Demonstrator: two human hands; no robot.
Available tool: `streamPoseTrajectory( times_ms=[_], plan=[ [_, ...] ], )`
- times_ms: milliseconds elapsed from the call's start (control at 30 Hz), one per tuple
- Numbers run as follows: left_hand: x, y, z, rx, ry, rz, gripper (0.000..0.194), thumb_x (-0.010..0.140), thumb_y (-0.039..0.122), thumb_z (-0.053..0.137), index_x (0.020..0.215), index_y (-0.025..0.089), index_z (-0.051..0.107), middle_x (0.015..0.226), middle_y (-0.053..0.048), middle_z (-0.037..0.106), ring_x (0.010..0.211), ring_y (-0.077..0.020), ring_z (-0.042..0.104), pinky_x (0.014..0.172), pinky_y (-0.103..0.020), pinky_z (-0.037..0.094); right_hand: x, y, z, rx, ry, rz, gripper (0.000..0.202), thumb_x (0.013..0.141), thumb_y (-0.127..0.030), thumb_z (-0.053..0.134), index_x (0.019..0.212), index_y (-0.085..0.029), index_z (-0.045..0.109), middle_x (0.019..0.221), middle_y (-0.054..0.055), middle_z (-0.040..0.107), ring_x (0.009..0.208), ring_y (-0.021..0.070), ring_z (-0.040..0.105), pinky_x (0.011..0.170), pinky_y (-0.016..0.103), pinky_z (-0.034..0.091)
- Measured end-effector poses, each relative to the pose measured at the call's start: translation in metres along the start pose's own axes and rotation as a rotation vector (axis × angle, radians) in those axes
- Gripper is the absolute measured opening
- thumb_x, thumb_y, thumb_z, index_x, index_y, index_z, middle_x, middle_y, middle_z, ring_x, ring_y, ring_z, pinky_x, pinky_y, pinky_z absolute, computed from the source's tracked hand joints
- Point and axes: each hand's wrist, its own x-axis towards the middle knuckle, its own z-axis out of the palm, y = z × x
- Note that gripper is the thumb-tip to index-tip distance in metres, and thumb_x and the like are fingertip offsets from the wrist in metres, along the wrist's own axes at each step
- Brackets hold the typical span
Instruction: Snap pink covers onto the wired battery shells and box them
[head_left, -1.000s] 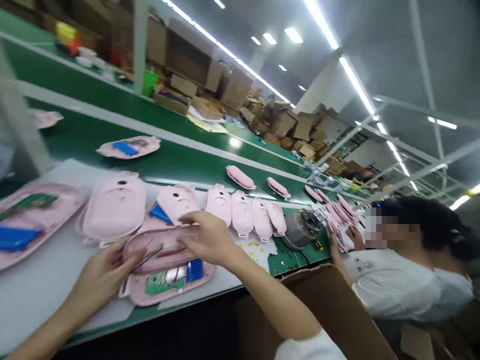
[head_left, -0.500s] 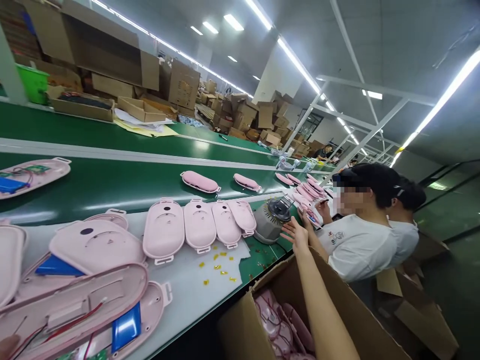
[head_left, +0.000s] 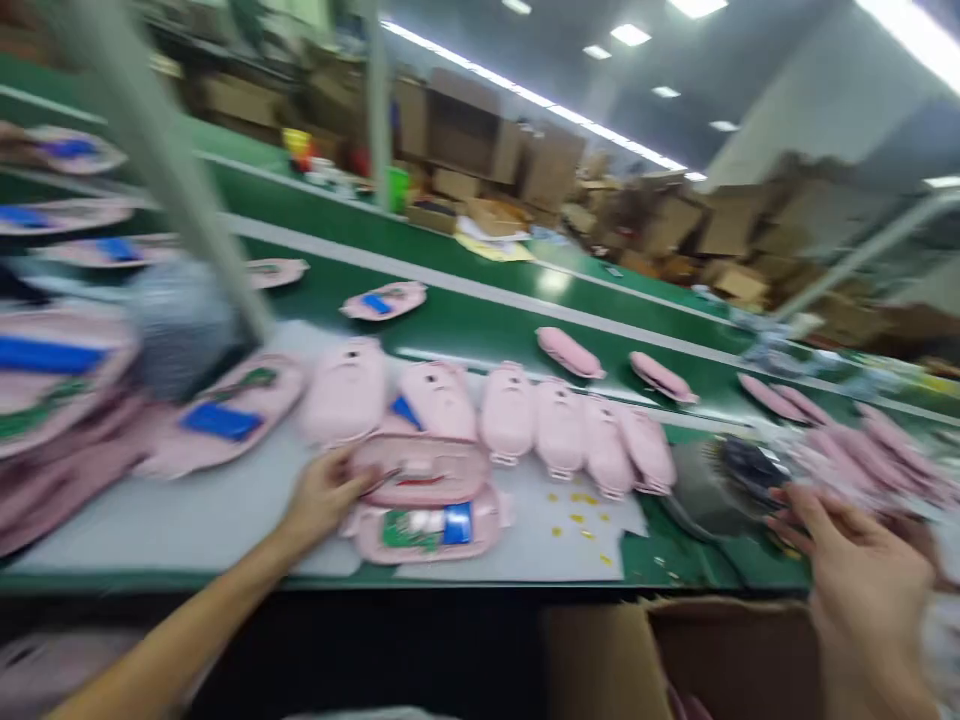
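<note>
My left hand pinches the left end of a pink shell with red wires inside. That shell lies over the back of another pink shell, which holds a green board and a blue block. At the right, my right hand is beside a round grey device with a dark top. Its fingers are bent near the device's right edge; motion blur hides whether anything is between them. Closed pink cases stand in a row behind the shells.
Yellow pieces lie on the white sheet. More open pink shells are at the left, near a slanted grey post. Pink cases sit on the green belt. An open cardboard box stands below the table edge at the right.
The view has swung left, bringing my left hand and its shell to mid-frame. My right hand's spread fingers are now bent, still near the grey device.
</note>
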Motion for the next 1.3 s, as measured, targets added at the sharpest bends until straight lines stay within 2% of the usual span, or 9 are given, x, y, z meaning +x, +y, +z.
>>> streamPoseTrajectory(
  times_ms=[133, 200, 233, 300, 367, 633, 833, 1100, 1300],
  plan=[
    [-0.006, -0.009, 0.003, -0.334, -0.089, -0.085, 0.046, 0.071, 0.040, 0.073, 0.106, 0.011, 0.064, 0.096, -0.008, 0.070, 0.083, -0.0223, 0.065, 0.074, -0.032, 0.053, -0.109, -0.065, 0.104, -0.138, -0.952, -0.374, 0.024, 0.081, -0.047, 0.064, 0.083, -0.023, 0.067, 0.089, 0.007, 0.067, 0.075, 0.0175, 0.061, 0.064, 0.031, 0.051],
    [-0.008, -0.011, 0.005, -0.404, -0.107, -0.078, 0.039, 0.073, 0.037, 0.073, 0.100, 0.010, 0.066, 0.089, -0.007, 0.069, 0.077, -0.0197, 0.064, 0.068, -0.029, 0.052, -0.163, -0.080, 0.157, -0.155, -1.236, -0.575, 0.021, 0.088, -0.040, 0.054, 0.084, -0.022, 0.065, 0.089, 0.006, 0.063, 0.078, 0.0168, 0.059, 0.068, 0.030, 0.049],
    [-0.010, -0.012, 0.006, -0.429, -0.117, -0.063, 0.036, 0.074, 0.036, 0.073, 0.097, 0.009, 0.066, 0.085, -0.006, 0.068, 0.073, -0.0180, 0.063, 0.065, -0.027, 0.050, -0.184, -0.080, 0.179, -0.189, -1.305, -0.669, 0.020, 0.090, -0.036, 0.051, 0.085, -0.022, 0.064, 0.090, 0.005, 0.062, 0.079, 0.0163, 0.058, 0.070, 0.030, 0.048],
    [-0.013, -0.013, 0.008, -0.476, -0.138, -0.023, 0.030, 0.075, 0.033, 0.071, 0.092, 0.008, 0.067, 0.076, -0.004, 0.065, 0.067, -0.0148, 0.060, 0.061, -0.023, 0.046, -0.210, -0.073, 0.212, -0.306, -1.328, -0.832, 0.017, 0.091, -0.030, 0.050, 0.089, -0.022, 0.065, 0.093, 0.005, 0.058, 0.081, 0.0160, 0.057, 0.071, 0.029, 0.046],
    [-0.015, -0.014, 0.009, -0.519, -0.147, 0.017, 0.027, 0.076, 0.029, 0.070, 0.092, 0.008, 0.067, 0.074, -0.002, 0.063, 0.065, -0.0128, 0.058, 0.060, -0.022, 0.044, -0.219, -0.063, 0.227, -0.429, -1.272, -0.962, 0.016, 0.091, -0.028, 0.050, 0.090, -0.021, 0.065, 0.094, 0.005, 0.055, 0.083, 0.0168, 0.055, 0.069, 0.029, 0.043],
    [-0.017, -0.015, 0.011, -0.584, -0.130, 0.089, 0.020, 0.075, 0.019, 0.060, 0.090, 0.009, 0.068, 0.071, -0.001, 0.058, 0.063, -0.0108, 0.054, 0.055, -0.018, 0.040, -0.234, -0.062, 0.228, -0.670, -1.086, -1.235, 0.017, 0.089, -0.028, 0.052, 0.085, -0.021, 0.067, 0.090, 0.007, 0.054, 0.088, 0.0206, 0.052, 0.060, 0.029, 0.037],
    [-0.020, -0.018, 0.013, -0.570, -0.105, 0.078, 0.025, 0.074, 0.015, 0.059, 0.096, 0.008, 0.069, 0.070, -0.001, 0.059, 0.064, -0.0107, 0.055, 0.057, -0.018, 0.042, -0.238, -0.056, 0.226, -0.642, -0.997, -1.125, 0.019, 0.086, -0.032, 0.056, 0.080, -0.021, 0.070, 0.084, 0.005, 0.057, 0.078, 0.0173, 0.054, 0.063, 0.030, 0.040],
    [-0.018, -0.019, 0.014, -0.492, -0.018, 0.060, 0.029, 0.075, 0.018, 0.059, 0.101, 0.010, 0.069, 0.089, -0.006, 0.070, 0.080, -0.0192, 0.065, 0.067, -0.025, 0.051, -0.226, -0.062, 0.227, -0.525, -1.122, -0.915, 0.019, 0.084, -0.036, 0.059, 0.079, -0.022, 0.071, 0.081, 0.002, 0.057, 0.072, 0.0140, 0.056, 0.063, 0.028, 0.041],
    [-0.018, -0.019, 0.013, -0.456, -0.017, 0.092, 0.024, 0.075, 0.018, 0.058, 0.095, 0.009, 0.069, 0.076, -0.002, 0.064, 0.068, -0.0136, 0.059, 0.059, -0.020, 0.045, -0.231, -0.057, 0.228, -0.558, -1.101, -0.984, 0.019, 0.085, -0.035, 0.057, 0.082, -0.023, 0.071, 0.083, 0.003, 0.058, 0.078, 0.0165, 0.057, 0.063, 0.029, 0.040]
  ],
)
